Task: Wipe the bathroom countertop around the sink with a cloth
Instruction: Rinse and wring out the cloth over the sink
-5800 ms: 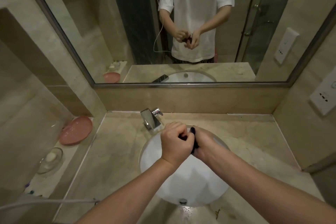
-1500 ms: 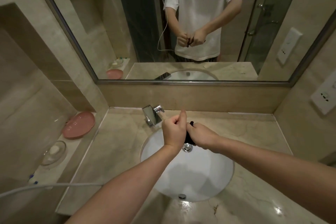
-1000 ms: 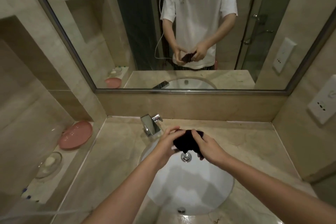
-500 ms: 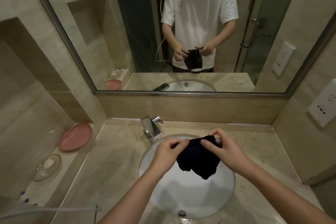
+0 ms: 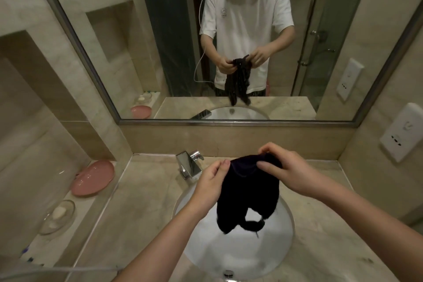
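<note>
Hanging open now over the sink (image 5: 283, 256), the cloth (image 5: 249, 194) has gone from a tight dark wad, wrung between two fists seconds ago, to a loose sheet that drapes down above the white bowl with its lower edge dangling free. The left hand (image 5: 211, 184) pinches the top edge on its side, and the right hand (image 5: 288, 173) pinches the other top corner between thumb and fingers; both are clamped on the fabric and have drawn apart to spread it. That suggests the wringing is done and the cloth is being shaken out or readied for folding, so the wiping itself has not yet begun. The surface (image 5: 142, 201) around the bowl shows no cloth on it, and some wet shine near the front rim. Farther back the tap (image 5: 188, 165) stands at the rear rim. Off to the left a pink dish (image 5: 92, 177) sits on a side ledge. The mirror (image 5: 137, 52) repeats the spread cloth.
</note>
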`<control>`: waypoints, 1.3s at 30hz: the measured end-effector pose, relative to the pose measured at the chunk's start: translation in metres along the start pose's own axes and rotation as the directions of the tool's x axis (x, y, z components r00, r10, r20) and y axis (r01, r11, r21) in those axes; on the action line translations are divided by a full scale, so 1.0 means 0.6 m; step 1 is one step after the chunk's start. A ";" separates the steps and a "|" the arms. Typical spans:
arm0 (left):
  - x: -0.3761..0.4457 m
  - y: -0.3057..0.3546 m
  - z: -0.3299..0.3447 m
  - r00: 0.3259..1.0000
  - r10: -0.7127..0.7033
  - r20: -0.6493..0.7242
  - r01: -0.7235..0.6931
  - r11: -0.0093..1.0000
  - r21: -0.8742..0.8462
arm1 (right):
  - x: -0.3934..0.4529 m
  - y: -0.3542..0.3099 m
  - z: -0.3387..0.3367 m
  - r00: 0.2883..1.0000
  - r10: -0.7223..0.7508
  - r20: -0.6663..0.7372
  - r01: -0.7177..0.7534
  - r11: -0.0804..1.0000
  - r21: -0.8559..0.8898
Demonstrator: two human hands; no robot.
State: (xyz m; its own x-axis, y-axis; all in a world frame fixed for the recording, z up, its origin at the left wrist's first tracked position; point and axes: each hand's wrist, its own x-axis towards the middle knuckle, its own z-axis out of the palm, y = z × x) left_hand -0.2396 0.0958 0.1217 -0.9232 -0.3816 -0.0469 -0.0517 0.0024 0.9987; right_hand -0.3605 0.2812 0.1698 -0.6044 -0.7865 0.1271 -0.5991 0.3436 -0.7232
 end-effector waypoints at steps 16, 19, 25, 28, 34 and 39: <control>-0.024 -0.002 0.024 0.942 -0.199 0.269 0.211 0.977 -0.019 | 0.086 -0.059 -0.050 0.981 0.138 -0.138 -0.101 0.963 0.249; -0.023 0.009 0.036 0.927 -0.211 0.310 0.322 0.872 -0.369 | 0.063 -0.023 -0.021 0.933 0.360 -0.015 -0.324 0.857 0.401; -0.008 -0.014 0.030 0.931 -0.179 0.317 0.310 0.846 -0.434 | -0.066 0.084 0.119 0.757 0.544 0.362 -0.652 0.598 0.466; -0.006 -0.024 0.030 0.921 -0.190 0.341 0.337 0.828 -0.448 | -0.080 0.097 0.154 0.813 0.389 0.433 -0.581 0.494 0.647; 0.009 -0.018 0.005 0.913 -0.200 0.355 0.337 0.861 -0.381 | -0.075 0.072 0.142 0.903 0.328 0.279 -0.415 0.489 0.768; 0.028 -0.020 -0.039 0.909 -0.364 0.203 0.334 0.928 0.167 | -0.066 0.064 0.097 0.893 0.429 0.135 -0.398 0.615 0.680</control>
State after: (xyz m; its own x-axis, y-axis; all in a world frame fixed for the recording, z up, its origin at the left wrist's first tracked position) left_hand -0.2456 0.0677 0.1095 -0.8977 -0.1599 -0.4105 -0.4199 0.0292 0.9071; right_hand -0.3290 0.2954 0.0973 -0.7258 -0.6246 -0.2883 0.2291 0.1757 -0.9574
